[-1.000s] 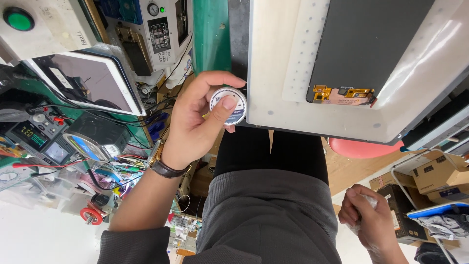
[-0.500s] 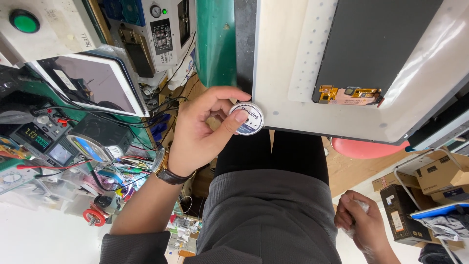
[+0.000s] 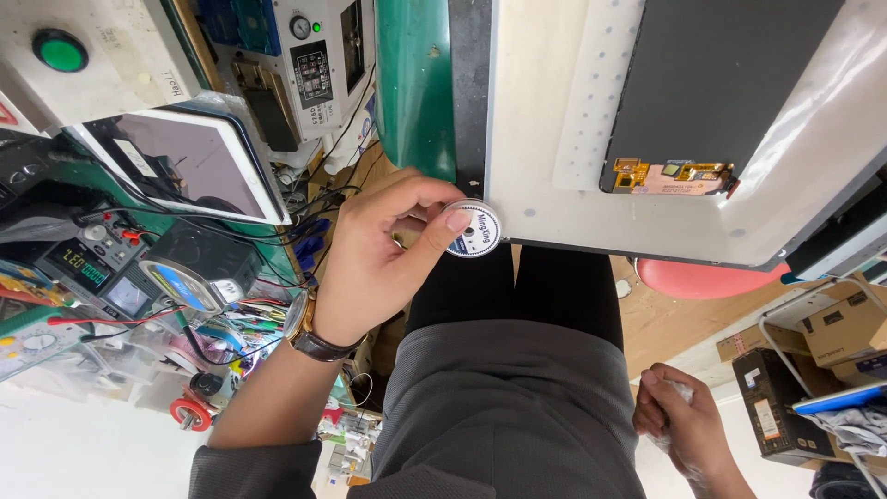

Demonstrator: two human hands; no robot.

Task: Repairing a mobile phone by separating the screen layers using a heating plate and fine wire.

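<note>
I see my left hand pinching the small round white spool at the white panel's edge, panel at two o'clock; right hand closed on a wad, well apart.

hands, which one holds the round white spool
The left hand, raised at the white board's edge, pinches the spool. The right hand is down by the lap, closed around something pale.
</note>
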